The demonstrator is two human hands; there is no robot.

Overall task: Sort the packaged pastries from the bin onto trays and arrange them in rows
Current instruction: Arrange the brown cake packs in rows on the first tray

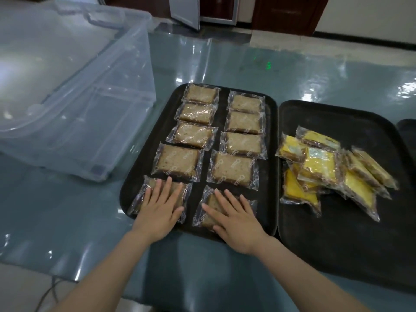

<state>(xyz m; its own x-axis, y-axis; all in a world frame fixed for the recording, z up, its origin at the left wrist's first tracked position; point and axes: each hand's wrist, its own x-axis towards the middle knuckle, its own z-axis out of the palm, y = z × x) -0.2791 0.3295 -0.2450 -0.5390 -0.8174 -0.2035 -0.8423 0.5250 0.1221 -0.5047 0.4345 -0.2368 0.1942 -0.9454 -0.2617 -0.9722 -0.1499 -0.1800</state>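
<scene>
Pressing flat with fingers spread on the two nearest brown pastries, the left hand (pixel 161 207) and right hand (pixel 234 219) could skid them off the left tray (pixel 269 136) edge, skewing rows.

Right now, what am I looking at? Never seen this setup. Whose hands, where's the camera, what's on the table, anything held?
There is no machine here: a person works with bare hands, and the single picture comes from a wide-angle camera on their head, looking forward and down. The left hand and right hand each lie flat, fingers straight, on a wrapped brown pastry at the near end of the left tray. They press or touch; nothing is gripped. That tray carries two neat rows of five brown pastries. The right tray holds a loose, unsorted heap of yellow pastries. A clear plastic bin lies tipped at the left, and looks empty.
</scene>
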